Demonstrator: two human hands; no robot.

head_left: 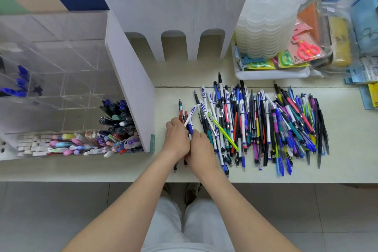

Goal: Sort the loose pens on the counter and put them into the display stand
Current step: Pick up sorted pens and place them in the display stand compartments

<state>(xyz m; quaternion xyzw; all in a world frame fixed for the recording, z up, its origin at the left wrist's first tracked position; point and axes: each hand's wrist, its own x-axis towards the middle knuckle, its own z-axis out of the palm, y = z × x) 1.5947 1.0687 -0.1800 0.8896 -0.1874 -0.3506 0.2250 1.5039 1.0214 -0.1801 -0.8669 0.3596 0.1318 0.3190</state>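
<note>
At the near edge of the pale cream counter [143, 170], the left hand [177, 137] and the right hand [201, 149] meet knuckle to knuckle around a small bundle of pens [186, 119]. It includes a white-and-blue barrel, a teal one and a red one. The fingers of both hands are curled round the bundle. The pens' tips stick out beyond the left hand and their ends show below the wrists. Just to the right, touching the right hand, lies the wide pile of loose pens [266, 125]. It is spread flat on the counter, with blue, black, white, purple, teal and yellow barrels lying mostly side by side. The clear acrylic display stand [61, 77] sits to the left of the hands, behind an upright white side panel [131, 88]. One of its compartments holds dark-capped pens [118, 116], one further left holds blue pens [18, 86], and its front row holds pastel pens and erasers [81, 143]. Behind the pile, a stack of translucent scalloped plastic trays [270, 16] stands in a white tray [272, 73] beside packaged scissors [306, 47].
</note>
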